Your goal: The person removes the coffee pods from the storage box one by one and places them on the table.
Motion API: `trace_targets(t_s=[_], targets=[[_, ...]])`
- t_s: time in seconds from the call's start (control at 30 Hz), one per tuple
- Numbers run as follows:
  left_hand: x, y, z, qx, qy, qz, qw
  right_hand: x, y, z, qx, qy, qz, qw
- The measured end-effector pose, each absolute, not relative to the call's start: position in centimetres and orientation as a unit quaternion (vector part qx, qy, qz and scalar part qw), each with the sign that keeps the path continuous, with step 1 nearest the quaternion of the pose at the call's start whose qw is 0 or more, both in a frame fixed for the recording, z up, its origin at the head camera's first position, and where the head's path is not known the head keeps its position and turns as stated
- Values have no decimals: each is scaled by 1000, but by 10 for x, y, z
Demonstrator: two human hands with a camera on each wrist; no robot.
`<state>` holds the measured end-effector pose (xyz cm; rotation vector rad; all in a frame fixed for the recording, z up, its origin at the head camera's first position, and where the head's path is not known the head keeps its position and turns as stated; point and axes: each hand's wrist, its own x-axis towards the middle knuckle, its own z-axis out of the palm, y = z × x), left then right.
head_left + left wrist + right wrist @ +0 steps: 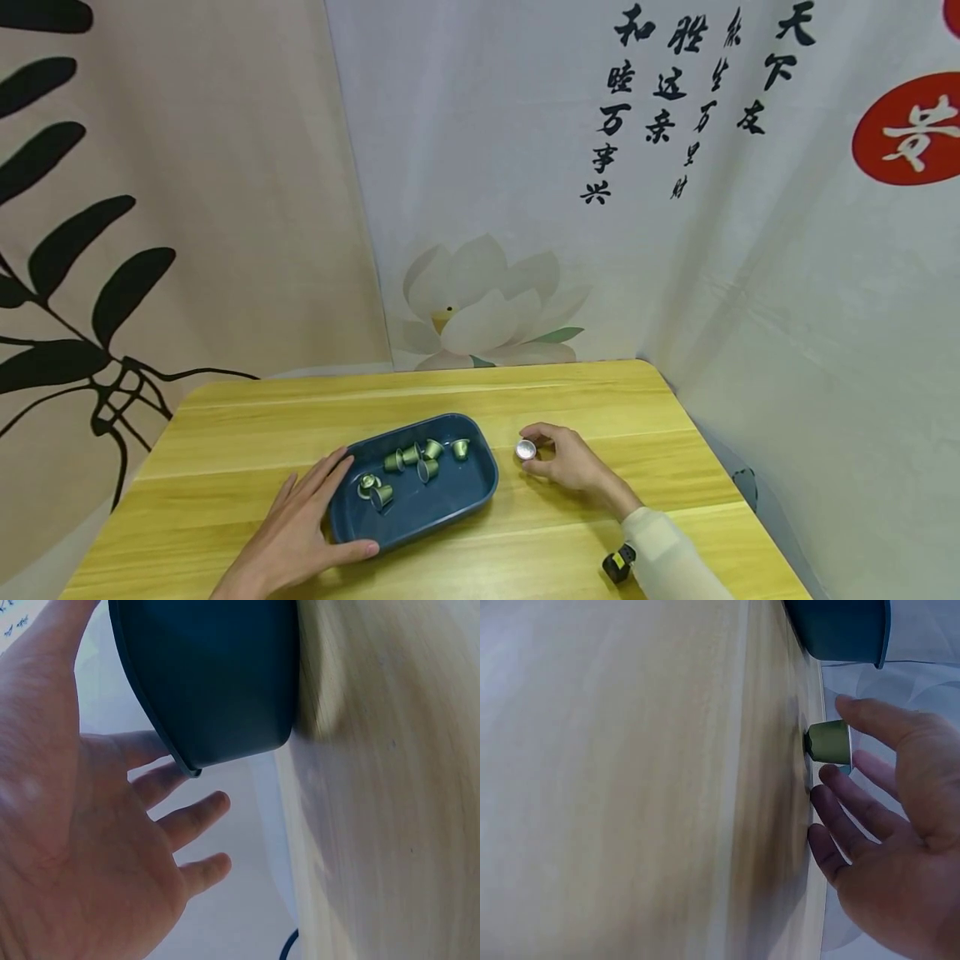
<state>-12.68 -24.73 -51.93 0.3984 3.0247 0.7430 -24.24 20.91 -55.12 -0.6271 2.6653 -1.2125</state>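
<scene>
A blue rectangular tray (pixel 420 521) sits on the wooden table, holding several green coffee capsules (pixel 427 471), some tipped on their sides. My left hand (pixel 296 525) rests against the tray's left end, fingers spread along the rim and thumb at its near corner. To the right of the tray, my right hand (pixel 573 458) has thumb and fingers curled round a single green coffee capsule (pixel 830 742). That capsule stands upright at the tabletop, its silver lid (pixel 526 450) facing up. In the left wrist view the fingertips partly disappear behind the tray's wall (pixel 210 682).
The yellow wooden table (pixel 420 392) ends at a fabric backdrop (pixel 487 167) with printed writing and a lotus. A small black device (pixel 618 564) is on the right wrist. A dark cable (pixel 289 945) shows beyond the table edge.
</scene>
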Motion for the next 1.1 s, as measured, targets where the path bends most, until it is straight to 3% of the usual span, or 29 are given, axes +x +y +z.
trace_targets(t_s=[0.67, 1.1], targets=[[-128, -248, -520, 124, 962, 243, 0, -235, 214, -539, -188, 899, -391, 61], [-145, -258, -522, 133, 961, 241, 3, -244, 191, -513, -241, 898, -365, 31]])
